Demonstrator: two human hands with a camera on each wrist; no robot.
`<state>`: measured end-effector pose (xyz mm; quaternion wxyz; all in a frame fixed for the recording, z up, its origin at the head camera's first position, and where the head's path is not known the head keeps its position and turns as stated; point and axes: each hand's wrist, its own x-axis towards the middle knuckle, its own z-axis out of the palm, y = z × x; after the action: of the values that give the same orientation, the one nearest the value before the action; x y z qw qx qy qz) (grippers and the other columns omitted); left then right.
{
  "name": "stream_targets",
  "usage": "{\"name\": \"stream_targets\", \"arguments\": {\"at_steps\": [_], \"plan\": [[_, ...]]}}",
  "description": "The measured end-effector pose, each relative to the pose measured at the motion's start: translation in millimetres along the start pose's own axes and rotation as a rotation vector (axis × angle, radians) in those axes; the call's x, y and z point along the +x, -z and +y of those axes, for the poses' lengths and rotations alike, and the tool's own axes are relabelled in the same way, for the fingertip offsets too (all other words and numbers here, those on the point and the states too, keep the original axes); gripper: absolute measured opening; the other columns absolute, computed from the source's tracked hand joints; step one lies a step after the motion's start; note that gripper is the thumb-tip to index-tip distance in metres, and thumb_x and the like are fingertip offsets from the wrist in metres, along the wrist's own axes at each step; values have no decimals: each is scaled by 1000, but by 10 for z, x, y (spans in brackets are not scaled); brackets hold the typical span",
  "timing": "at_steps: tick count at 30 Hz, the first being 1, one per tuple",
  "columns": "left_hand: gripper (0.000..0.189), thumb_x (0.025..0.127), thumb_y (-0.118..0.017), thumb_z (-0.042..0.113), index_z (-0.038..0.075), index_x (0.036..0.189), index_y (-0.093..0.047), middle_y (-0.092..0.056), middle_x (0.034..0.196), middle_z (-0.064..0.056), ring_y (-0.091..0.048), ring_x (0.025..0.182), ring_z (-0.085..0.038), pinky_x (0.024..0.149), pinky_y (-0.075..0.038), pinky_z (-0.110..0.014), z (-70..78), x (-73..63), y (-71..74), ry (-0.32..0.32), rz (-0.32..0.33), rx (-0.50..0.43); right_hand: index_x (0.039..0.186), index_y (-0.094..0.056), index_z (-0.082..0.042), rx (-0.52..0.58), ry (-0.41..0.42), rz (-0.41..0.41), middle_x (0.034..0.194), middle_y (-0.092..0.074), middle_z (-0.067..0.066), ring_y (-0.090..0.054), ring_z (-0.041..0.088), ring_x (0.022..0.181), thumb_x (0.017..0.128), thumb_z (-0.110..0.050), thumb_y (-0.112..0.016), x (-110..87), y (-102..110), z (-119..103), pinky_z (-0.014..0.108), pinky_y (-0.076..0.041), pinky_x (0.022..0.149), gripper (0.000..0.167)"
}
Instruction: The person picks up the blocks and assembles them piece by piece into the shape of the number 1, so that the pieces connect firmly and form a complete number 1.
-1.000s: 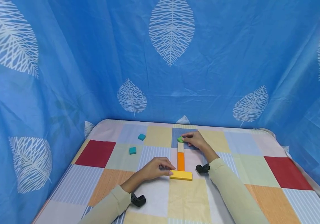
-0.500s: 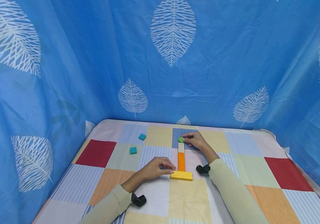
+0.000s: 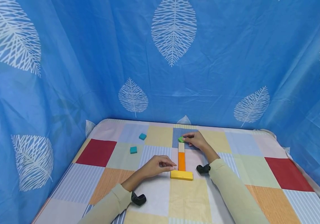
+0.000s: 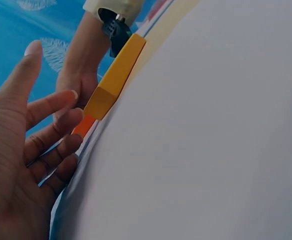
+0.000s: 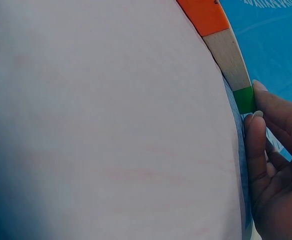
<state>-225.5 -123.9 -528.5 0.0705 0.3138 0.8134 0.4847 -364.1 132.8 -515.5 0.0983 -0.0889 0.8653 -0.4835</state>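
A yellow block [image 3: 181, 175] lies crosswise on the patchwork cloth. From its far side an orange block [image 3: 181, 161], a pale wooden block [image 3: 181, 147] and a small green block [image 3: 180, 139] run away in one line, end to end. My right hand [image 3: 195, 139] pinches the green block between thumb and index finger; in the right wrist view the fingertips are at its outer end [image 5: 245, 101]. My left hand [image 3: 157, 166] is just left of the yellow block, holding nothing. Its fingers are loosely bent and thumb spread in the left wrist view.
Two teal blocks [image 3: 133, 150] lie apart on the cloth, left of the line. Blue leaf-print curtains [image 3: 204, 62] rise behind and beside the cloth-covered table [image 3: 227, 202]. A black device [image 3: 138, 199] is worn on each wrist.
My left hand has come slightly up and away from the yellow block's left end. My right hand stays at the green block, and the blocks keep their line.
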Motion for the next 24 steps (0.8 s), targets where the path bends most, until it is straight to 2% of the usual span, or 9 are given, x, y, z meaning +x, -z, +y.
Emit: {"name": "stream_targets", "arguments": {"at_steps": [9,13,19,24], "plan": [[24,95,-73,27,16,115,-79,-72,102,10,-58,82,-11,73,-51,-26,42,-9,99,-1,38,16,122,-74,-5,14,5,1,111,-71,14,-57,16,66,95,-20,-73,7,-13,11,25,-53,62,32],[25,95,-73,28,16,116,-79,-72,102,10,-58,85,-11,75,-51,-26,47,-21,196,12,56,44,123,-73,-6,10,-12,-5,114,-70,15,-58,16,68,95,-21,-73,6,-16,7,25,-53,63,32],[25,94,-75,25,14,117,-78,-72,102,10,-60,88,-13,77,-51,-30,52,-42,383,0,96,65,124,-73,-7,16,-30,-4,113,-68,14,-57,16,69,94,-22,-74,13,-22,11,24,-53,63,33],[29,93,-76,29,14,117,-78,-72,103,8,-61,92,-13,80,-52,-35,39,-64,548,0,121,100,122,-74,-6,27,-20,-2,113,-69,14,-57,16,68,95,-21,-74,4,-10,2,24,-53,62,31]]}}
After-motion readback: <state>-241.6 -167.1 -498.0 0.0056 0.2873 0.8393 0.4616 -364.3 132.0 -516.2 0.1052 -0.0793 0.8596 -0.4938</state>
